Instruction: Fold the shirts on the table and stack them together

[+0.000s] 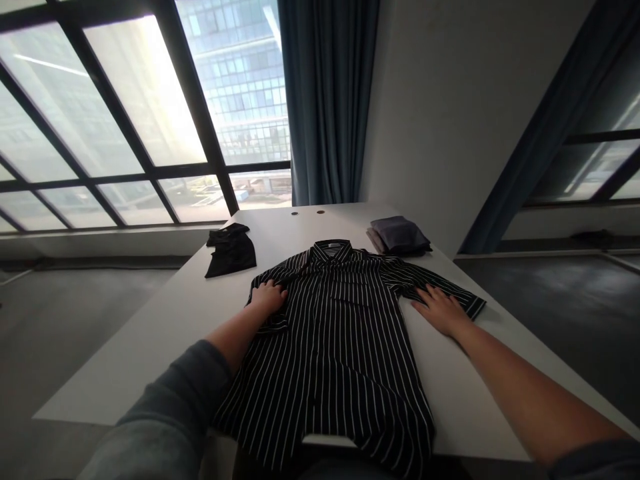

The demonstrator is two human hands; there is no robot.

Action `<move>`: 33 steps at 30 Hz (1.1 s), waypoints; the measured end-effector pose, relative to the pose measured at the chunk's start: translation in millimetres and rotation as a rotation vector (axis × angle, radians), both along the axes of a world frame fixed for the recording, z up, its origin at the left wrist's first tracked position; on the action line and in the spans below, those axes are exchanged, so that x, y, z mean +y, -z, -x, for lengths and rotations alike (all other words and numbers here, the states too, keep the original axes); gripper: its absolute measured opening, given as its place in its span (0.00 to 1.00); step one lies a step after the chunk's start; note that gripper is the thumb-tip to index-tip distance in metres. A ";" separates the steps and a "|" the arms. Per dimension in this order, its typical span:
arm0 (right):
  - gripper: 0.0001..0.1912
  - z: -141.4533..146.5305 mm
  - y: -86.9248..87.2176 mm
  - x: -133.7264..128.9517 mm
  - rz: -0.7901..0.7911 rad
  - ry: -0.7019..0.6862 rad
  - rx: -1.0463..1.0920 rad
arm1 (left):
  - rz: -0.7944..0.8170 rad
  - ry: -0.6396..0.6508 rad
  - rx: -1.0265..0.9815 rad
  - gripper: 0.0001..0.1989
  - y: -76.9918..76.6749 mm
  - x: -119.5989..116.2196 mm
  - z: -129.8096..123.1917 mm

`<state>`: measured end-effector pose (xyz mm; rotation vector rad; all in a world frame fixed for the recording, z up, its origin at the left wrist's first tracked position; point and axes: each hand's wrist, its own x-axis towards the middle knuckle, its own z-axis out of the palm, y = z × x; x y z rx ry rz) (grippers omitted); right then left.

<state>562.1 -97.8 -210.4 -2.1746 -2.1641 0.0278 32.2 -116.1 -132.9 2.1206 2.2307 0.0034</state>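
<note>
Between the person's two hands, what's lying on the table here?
In the head view, the black-and-white striped shirt lies between the left hand and the right hand, spread flat, front up, on the white table.

the person wears a soft gray top (160, 427). the left sleeve (197, 373) looks fuzzy, the right sleeve (595, 461) looks darker, and the left hand (269, 298) and right hand (440, 310) are bare.

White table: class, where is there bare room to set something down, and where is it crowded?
Bare table lies below the black garment and right of the striped shirt. Crowded: its collar beside the folded grey cloth.
</note>
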 end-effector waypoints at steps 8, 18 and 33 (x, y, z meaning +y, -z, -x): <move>0.38 -15.6 10.9 5.1 -0.087 -0.029 -0.008 | -0.013 -0.266 -0.039 0.23 -15.8 70.2 96.3; 0.37 -21.0 17.9 9.4 -0.137 -0.054 -0.045 | -0.030 -0.373 -0.157 0.30 15.9 90.0 148.8; 0.34 -18.9 15.7 7.1 -0.189 -0.081 -0.050 | -0.058 -0.717 -0.199 0.34 20.5 68.9 222.9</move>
